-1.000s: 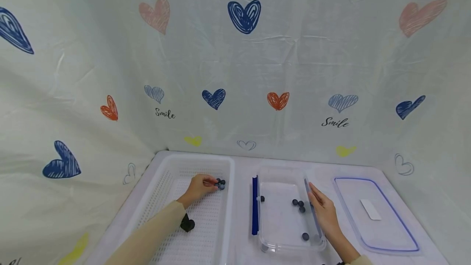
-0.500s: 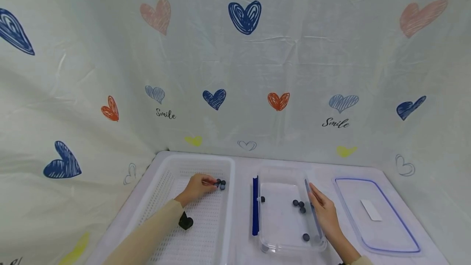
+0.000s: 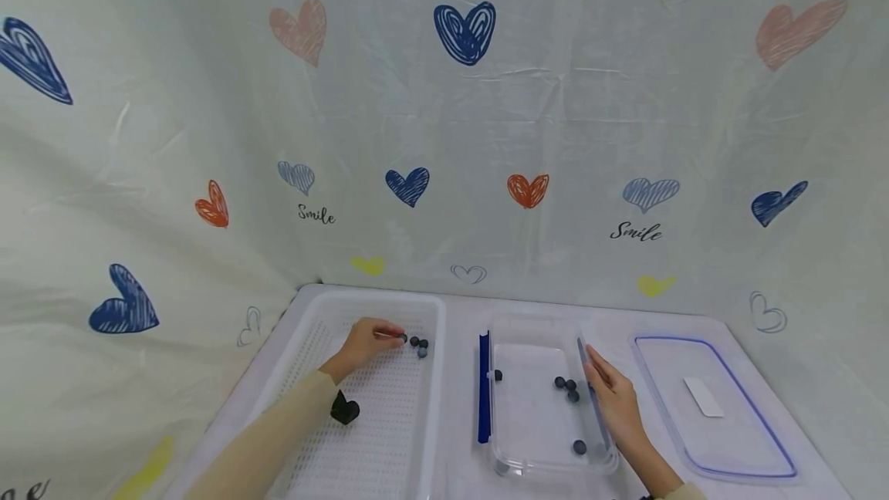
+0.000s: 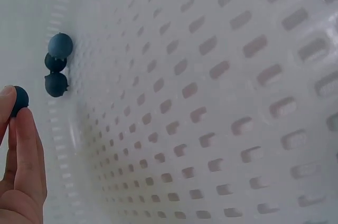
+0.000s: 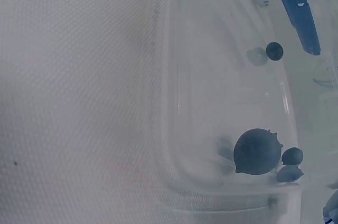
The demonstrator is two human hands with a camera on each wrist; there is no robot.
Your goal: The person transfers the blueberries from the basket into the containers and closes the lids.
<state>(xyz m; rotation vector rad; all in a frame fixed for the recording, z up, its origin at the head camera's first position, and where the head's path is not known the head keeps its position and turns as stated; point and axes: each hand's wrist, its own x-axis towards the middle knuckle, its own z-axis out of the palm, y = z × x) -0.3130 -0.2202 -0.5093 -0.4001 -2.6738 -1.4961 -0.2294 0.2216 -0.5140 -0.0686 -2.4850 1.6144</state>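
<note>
My left hand [image 3: 380, 338] is inside the white perforated basket [image 3: 326, 346] and pinches one dark blueberry [image 3: 403, 338] between thumb and fingertip. The left wrist view shows that berry [image 4: 20, 100] at my fingertips [image 4: 24, 139], apart from three blueberries [image 4: 56, 65] lying on the basket floor beside it. My right hand [image 3: 603, 386] lies flat, fingers straight, along the right rim of a clear plastic container [image 3: 531, 461]. Several blueberries [image 3: 569, 387] lie in that container, one large in the right wrist view [image 5: 257, 151].
A blue clip [image 3: 484, 388] runs down the container's left side. A clear lid with a blue rim [image 3: 753, 415] lies flat to the right. A heart-printed cloth [image 3: 444, 137] rises behind and to the left of the white table [image 3: 458, 315].
My left hand has drawn back a little to the left, away from the cluster, with one blueberry between its fingers. The right hand has stayed on the container's rim.
</note>
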